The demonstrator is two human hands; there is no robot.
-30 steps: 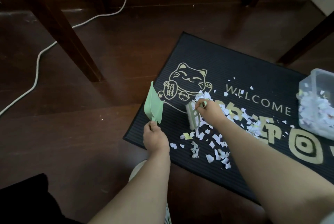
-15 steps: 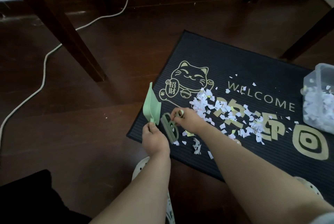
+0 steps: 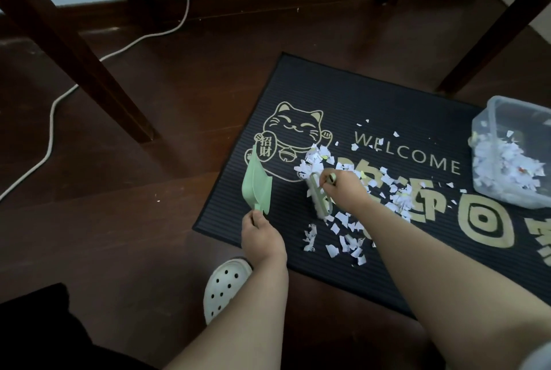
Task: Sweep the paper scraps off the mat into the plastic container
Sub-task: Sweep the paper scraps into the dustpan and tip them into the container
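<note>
Dim indoor light, soft focus, wide-angle edge distortion

Mat (image 3: 387, 95) on floor (image 3: 149, 220). Paper scraps (image 3: 343, 220) strewn mid-mat. Plastic container (image 3: 484, 125) on mat's right end, scraps inside. Dustpan (image 3: 256, 187) at mat's left edge; brush (image 3: 318, 199) right of it, among scraps. Cable (image 3: 50, 131) on floor, far left.

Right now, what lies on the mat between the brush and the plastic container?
Head view: paper scraps lie scattered on the mat between the brush and the plastic container, partly hidden by the right hand.
</note>
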